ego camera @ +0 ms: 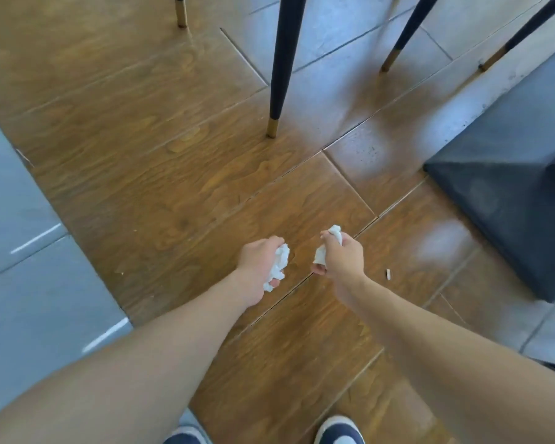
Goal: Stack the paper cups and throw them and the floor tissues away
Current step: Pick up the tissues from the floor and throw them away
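My left hand (259,264) is closed around a crumpled white tissue (279,262) that bulges out on the thumb side. My right hand (343,259) grips another crumpled white tissue (320,255), with a tuft of it (335,231) sticking out above the fingers. Both hands hang low over the wood-pattern floor (173,174), a hand's width apart. No paper cups are in view.
A small white scrap (388,274) lies on the floor right of my right hand. A dark table leg (282,72) stands ahead, more chair legs (404,36) behind it. A dark grey slanted base (510,174) fills the right. My shoes (338,431) show at the bottom.
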